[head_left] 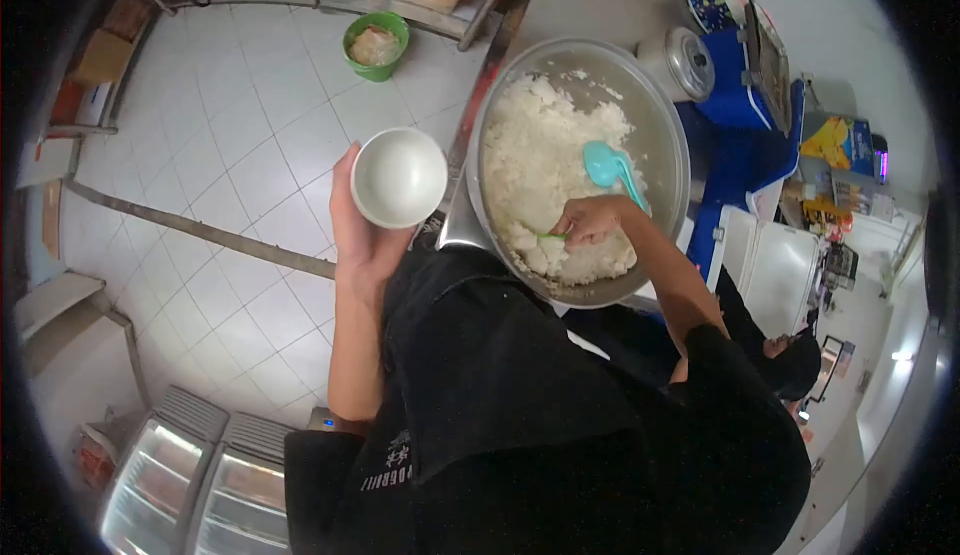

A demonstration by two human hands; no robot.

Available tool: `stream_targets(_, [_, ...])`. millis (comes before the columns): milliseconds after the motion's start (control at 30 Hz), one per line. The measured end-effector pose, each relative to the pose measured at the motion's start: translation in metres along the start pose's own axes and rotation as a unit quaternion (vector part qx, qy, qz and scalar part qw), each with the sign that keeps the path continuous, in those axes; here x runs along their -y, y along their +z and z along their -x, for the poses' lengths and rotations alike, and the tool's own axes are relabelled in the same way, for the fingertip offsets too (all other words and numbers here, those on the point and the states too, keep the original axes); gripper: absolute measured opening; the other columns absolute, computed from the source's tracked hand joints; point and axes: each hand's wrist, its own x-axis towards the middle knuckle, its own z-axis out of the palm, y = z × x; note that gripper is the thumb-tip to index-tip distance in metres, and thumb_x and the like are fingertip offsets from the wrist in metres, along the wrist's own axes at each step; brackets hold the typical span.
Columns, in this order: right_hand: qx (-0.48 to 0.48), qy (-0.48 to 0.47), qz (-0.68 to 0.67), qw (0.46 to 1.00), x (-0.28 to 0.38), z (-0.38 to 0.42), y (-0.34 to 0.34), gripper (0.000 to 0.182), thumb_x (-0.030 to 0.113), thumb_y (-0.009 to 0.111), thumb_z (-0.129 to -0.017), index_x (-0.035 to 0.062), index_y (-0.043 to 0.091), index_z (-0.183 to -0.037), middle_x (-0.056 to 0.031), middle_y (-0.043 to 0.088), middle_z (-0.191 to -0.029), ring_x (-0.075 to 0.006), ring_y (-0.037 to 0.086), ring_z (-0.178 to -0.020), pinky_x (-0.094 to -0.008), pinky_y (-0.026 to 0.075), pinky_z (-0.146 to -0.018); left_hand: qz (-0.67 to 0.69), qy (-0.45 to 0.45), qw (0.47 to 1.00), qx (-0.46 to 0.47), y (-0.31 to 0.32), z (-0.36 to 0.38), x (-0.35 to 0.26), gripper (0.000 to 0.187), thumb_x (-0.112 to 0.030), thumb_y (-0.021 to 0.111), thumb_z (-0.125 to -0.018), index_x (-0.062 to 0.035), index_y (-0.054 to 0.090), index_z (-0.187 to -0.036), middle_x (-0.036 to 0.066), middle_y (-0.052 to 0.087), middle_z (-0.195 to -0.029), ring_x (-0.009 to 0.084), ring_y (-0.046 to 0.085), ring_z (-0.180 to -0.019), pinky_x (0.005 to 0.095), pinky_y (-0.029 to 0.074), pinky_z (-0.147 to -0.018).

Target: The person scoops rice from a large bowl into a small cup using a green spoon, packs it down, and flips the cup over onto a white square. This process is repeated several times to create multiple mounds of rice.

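Floor (240,135) of pale tiles spreads out beyond the outer side of the left hand (362,245). That hand supports a white bowl (400,180) from below and beside, the palm under it and a finger up along its outer side, probably so that the mouth stays turned up and its inside in view; the other fingers are hidden. Ahead of this hand, lower down on the floor, stands a green tub (378,73). To the right of the bowl, and apart from it, a wide metal pot (657,125) takes up the space beneath the right hand (595,219), near enough, it seems, to spare either arm a long reach. Inside is white rice (540,145). The right hand's fingers pinch a green utensil (554,236) low over the rice, presumably for close control; its far end cannot be made out. A turquoise scoop (603,165) lies on the rice just ahead of this hand, perhaps left there to be within reach. Farther ahead and right, outside the pot, sits a lidded container (690,63).
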Motion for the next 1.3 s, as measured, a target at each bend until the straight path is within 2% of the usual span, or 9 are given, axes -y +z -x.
stream_targets(233, [-0.058, -0.082, -0.175, 0.979, -0.057, 0.045, -0.005, 0.035, 0.007, 0.064, -0.087, -0.0007, 0.062, -0.121, 0.0103, 0.034, -0.058, -0.0008, 0.028, -0.045, -0.0212, 0.018, -0.040, -0.270, -0.049, 0.961, -0.038, 0.058, -0.016, 0.067, 0.056, -0.052, 0.046, -0.098, -0.0103, 0.041, -0.135, 0.009, 0.052, -0.127, 0.0213, 0.052, -0.117, 0.0414, 0.047, -0.092])
stream_targets(400, [-0.376, -0.224, -0.349, 0.829, -0.032, 0.092, 0.037, 0.036, 0.015, 0.066, -0.086, 0.0029, 0.064, -0.120, 0.0080, 0.047, -0.064, -0.0017, 0.035, -0.047, -0.0198, 0.027, -0.041, -0.292, -0.089, 0.948, -0.090, 0.055, -0.069, 0.170, 0.050, -0.046, 0.039, -0.101, -0.0102, 0.036, -0.135, 0.010, 0.049, -0.125, 0.0228, 0.053, -0.109, 0.0425, 0.047, -0.086])
stream_targets(433, [-0.459, -0.214, -0.255, 0.824, -0.025, 0.078, 0.042, 0.041, 0.013, 0.063, -0.086, 0.0013, 0.059, -0.125, -0.0009, 0.058, -0.067, -0.0125, 0.051, -0.048, -0.0279, 0.040, -0.044, -0.259, -0.130, 0.952, -0.099, 0.052, -0.081, 0.186, 0.046, -0.044, 0.038, -0.101, -0.0093, 0.039, -0.131, 0.011, 0.052, -0.122, 0.0231, 0.053, -0.107, 0.0426, 0.047, -0.084])
stream_targets(500, [-0.779, -0.233, 0.133, 0.567, -0.026, 0.005, 0.053, 0.046, 0.010, 0.058, -0.086, 0.0006, 0.054, -0.131, -0.0159, 0.066, -0.074, -0.0312, 0.065, -0.062, -0.0419, 0.051, -0.056, -0.215, -0.147, 0.964, -0.053, 0.054, -0.110, 0.199, 0.042, -0.042, 0.037, -0.101, -0.0092, 0.043, -0.126, 0.012, 0.054, -0.117, 0.0237, 0.054, -0.103, 0.0429, 0.047, -0.084])
stream_targets(567, [-0.705, -0.036, -0.012, 0.709, 0.041, 0.025, 0.078, 0.050, 0.013, 0.053, -0.088, 0.0029, 0.049, -0.137, -0.0229, 0.066, -0.078, -0.0437, 0.064, -0.074, -0.0530, 0.050, -0.073, -0.154, -0.162, 0.974, -0.041, 0.053, -0.135, 0.209, 0.037, -0.039, 0.034, -0.101, -0.0093, 0.052, -0.113, 0.013, 0.057, -0.104, 0.0249, 0.058, -0.092, 0.0431, 0.047, -0.083])
stream_targets(800, [-0.653, -0.038, 0.063, 0.753, 0.024, 0.020, 0.081, 0.049, 0.017, 0.052, -0.088, 0.0055, 0.052, -0.135, -0.0253, 0.065, -0.079, -0.0407, 0.065, -0.077, -0.0512, 0.051, -0.071, -0.323, -0.232, 0.915, -0.072, 0.070, -0.139, 0.176, 0.041, -0.043, 0.034, -0.101, -0.0120, 0.053, -0.121, 0.011, 0.059, -0.113, 0.0256, 0.060, -0.097, 0.0508, 0.049, -0.083])
stream_targets(933, [-0.730, -0.068, 0.016, 0.680, 0.008, 0.101, 0.093, 0.042, 0.012, 0.050, -0.087, 0.0080, 0.060, -0.127, -0.0201, 0.065, -0.074, -0.0358, 0.066, -0.069, -0.0467, 0.053, -0.065, -0.251, -0.215, 0.943, 0.032, 0.049, -0.138, 0.164, 0.043, -0.044, 0.033, -0.102, -0.0136, 0.054, -0.123, 0.010, 0.060, -0.121, 0.0263, 0.061, -0.104, 0.0510, 0.049, -0.086])
stream_targets(1167, [-0.558, -0.031, 0.151, 0.815, 0.006, 0.015, 0.082, 0.040, 0.013, 0.052, -0.086, 0.0105, 0.063, -0.124, -0.0189, 0.067, -0.079, -0.0360, 0.067, -0.074, -0.0467, 0.053, -0.070, -0.124, -0.150, 0.980, 0.031, 0.086, -0.130, 0.119, 0.038, -0.032, 0.031, -0.102, -0.0089, 0.051, -0.125, 0.013, 0.057, -0.125, 0.0296, 0.057, -0.113, 0.0508, 0.049, -0.092])
stream_targets(1300, [-0.484, -0.200, 0.171, 0.834, 0.014, -0.016, 0.076, 0.040, 0.010, 0.051, -0.083, 0.0076, 0.063, -0.122, -0.0219, 0.066, -0.083, -0.0376, 0.066, -0.080, -0.0462, 0.052, -0.072, -0.112, -0.140, 0.983, 0.037, 0.092, -0.116, 0.102, 0.038, -0.033, 0.033, -0.102, -0.0091, 0.052, -0.125, 0.012, 0.058, -0.124, 0.0292, 0.057, -0.112, 0.0500, 0.048, -0.094])
